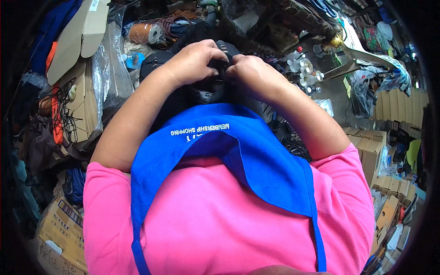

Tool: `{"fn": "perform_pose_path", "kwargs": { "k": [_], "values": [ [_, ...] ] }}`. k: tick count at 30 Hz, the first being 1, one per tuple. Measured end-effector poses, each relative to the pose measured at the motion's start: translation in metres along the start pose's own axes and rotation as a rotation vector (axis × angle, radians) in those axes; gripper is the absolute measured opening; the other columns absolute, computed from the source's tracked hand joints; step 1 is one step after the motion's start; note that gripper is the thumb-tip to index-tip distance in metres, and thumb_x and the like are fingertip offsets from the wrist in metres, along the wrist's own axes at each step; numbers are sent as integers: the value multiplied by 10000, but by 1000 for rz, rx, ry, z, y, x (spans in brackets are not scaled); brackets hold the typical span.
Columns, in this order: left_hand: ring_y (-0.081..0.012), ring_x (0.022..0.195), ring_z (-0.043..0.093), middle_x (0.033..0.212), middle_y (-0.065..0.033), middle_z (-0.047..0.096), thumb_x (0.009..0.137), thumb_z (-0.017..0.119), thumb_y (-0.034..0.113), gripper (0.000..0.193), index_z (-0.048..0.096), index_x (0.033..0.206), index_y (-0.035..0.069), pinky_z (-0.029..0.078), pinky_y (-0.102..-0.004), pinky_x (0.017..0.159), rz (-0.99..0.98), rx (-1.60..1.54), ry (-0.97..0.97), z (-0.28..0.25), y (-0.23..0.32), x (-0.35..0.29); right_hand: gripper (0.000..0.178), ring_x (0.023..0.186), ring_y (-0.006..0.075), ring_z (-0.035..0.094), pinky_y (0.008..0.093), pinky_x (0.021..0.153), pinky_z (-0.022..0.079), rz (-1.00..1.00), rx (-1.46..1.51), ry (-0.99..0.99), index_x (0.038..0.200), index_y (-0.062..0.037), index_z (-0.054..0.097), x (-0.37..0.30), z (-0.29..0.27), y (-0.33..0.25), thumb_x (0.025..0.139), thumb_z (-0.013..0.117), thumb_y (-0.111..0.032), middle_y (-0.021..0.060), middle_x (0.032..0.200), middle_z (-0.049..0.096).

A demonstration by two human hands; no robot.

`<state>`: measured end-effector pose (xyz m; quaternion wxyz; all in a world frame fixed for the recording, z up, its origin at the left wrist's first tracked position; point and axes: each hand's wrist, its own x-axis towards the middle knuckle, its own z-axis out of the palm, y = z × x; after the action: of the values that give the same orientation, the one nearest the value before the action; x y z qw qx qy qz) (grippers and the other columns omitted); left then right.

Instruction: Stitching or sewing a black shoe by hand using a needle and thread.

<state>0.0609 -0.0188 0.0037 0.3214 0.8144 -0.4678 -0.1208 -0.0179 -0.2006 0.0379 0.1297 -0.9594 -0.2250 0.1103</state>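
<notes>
A black leather-like item (pixel 208 97) with pale lacing along one edge is in front of me, just above my blue apron (pixel 220 117). My left hand (pixel 195 62) curls over its left side, fingers bent and thumb lower down, gripping its dark edge. Close by on the right, my right hand (pixel 250 73) is closed in a pinch against the same item. What its fingertips hold is hidden. More black material spreads out beneath both hands, and I cannot tell where the item ends.
An orange spool of cord (pixel 144 33) lies beyond my left forearm. Cardboard sheets (pixel 82 98) and clear plastic stand on the left. Several small clear bottles (pixel 308 73) are grouped at the right. Cardboard boxes (pixel 370 149) and plastic bags (pixel 362 94) crowd the far right.
</notes>
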Motion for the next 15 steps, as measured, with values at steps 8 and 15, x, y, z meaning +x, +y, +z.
{"fn": "perform_pose_path", "kwargs": {
  "k": [8, 15],
  "values": [
    [-300, 942, 597, 1007, -105, 560, 709, 745, 114, 334, 606, 1010, 69, 483, -353, 824, -149, -13, 266, 6, 26, -34, 180, 819, 314, 627, 384, 738, 506, 114, 340, -26, 884, -84, 701, -2, 6, 19, 714, 692, -142, 163, 840, 631],
    [-288, 850, 603, 879, -119, 587, 739, 704, 132, 172, 661, 869, 27, 486, -345, 761, -157, -78, 111, 23, 19, -34, 176, 784, 294, 638, 364, 707, 500, 126, 307, 27, 880, -57, 693, -2, 14, 8, 726, 708, -141, 146, 821, 649]
  ]
}}
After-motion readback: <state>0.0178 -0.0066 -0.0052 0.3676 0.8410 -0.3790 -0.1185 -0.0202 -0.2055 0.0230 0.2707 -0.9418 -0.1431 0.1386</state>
